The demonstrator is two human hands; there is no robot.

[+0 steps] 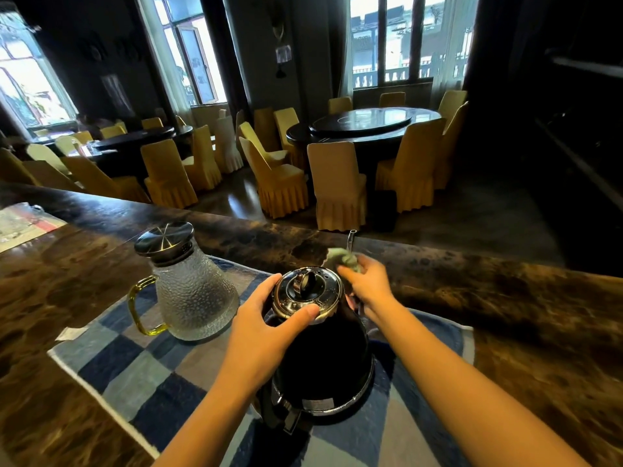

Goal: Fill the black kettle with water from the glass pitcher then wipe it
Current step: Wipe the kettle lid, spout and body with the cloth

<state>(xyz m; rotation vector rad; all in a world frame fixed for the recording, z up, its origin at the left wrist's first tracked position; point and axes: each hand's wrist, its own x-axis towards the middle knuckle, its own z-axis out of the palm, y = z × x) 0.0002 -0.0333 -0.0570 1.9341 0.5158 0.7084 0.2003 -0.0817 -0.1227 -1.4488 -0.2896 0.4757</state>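
The black kettle (323,362) stands on a blue checked cloth mat (135,372) in the middle of the counter. Its shiny steel lid (305,289) is on. My left hand (266,321) grips the lid's rim from the left, thumb across the near edge. My right hand (365,283) holds a pale green cloth (342,259) against the kettle's far right side, near the thin spout (350,239). The textured glass pitcher (192,288) with a yellow handle and a steel lid stands upright to the kettle's left on the mat.
The dark marble counter (505,298) runs left to right, its far edge just beyond the kettle. A printed sheet (23,224) lies at the far left. Behind the counter are round tables (367,124) with yellow-covered chairs.
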